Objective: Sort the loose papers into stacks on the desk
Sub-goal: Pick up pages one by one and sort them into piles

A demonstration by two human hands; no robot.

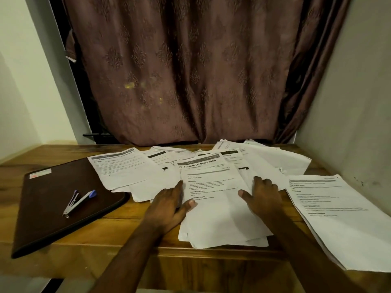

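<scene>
Left hand [169, 205] flat, fingers straight, thumb on left edge of white printed top sheet [213, 199] of centre pile, near front of brown wooden desk [127, 248]. Right hand [263, 197] flat, fingers extended, pressing sheet's right side. Heading readable: "Finalize Oil Bottle Refill"; long axis near-to-far, top tilted slightly right. Separate white paper stack [340, 220] right. Dark brown folder [53, 208] left carries blue-capped pen [83, 198]. Loose white sheets [127, 168] fanned behind.

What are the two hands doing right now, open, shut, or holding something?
Left hand: open, fingers flat against the left edge of the middle paper pile.
Right hand: open, resting flat on the same pile's right side.
</scene>
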